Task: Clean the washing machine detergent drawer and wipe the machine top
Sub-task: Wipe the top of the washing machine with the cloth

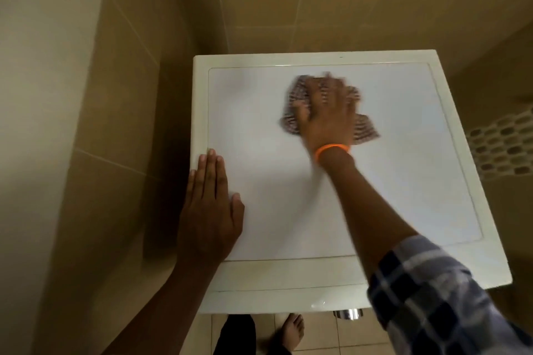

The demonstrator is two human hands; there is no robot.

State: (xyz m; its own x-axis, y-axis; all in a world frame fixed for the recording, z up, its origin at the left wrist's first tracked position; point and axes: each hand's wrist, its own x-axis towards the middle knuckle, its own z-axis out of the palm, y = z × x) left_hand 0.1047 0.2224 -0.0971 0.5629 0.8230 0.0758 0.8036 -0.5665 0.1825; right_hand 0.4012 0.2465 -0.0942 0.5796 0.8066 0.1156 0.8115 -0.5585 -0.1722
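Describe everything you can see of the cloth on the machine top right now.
The cloth is a small, crumpled rag with a fine brown-and-white check, seemingly woven fabric. It lies flat on the white machine top, toward the far middle, pressed under the right hand, whose spread fingers cover its centre. Its edges stick out left, right and beyond the fingertips. It is motion-blurred, so finer detail, and whether it is damp, cannot be told.

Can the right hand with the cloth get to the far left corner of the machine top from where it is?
Probably yes. The right hand presses the cloth mid-top; bare machine top lies between. The left hand rests nearer, out of the path.
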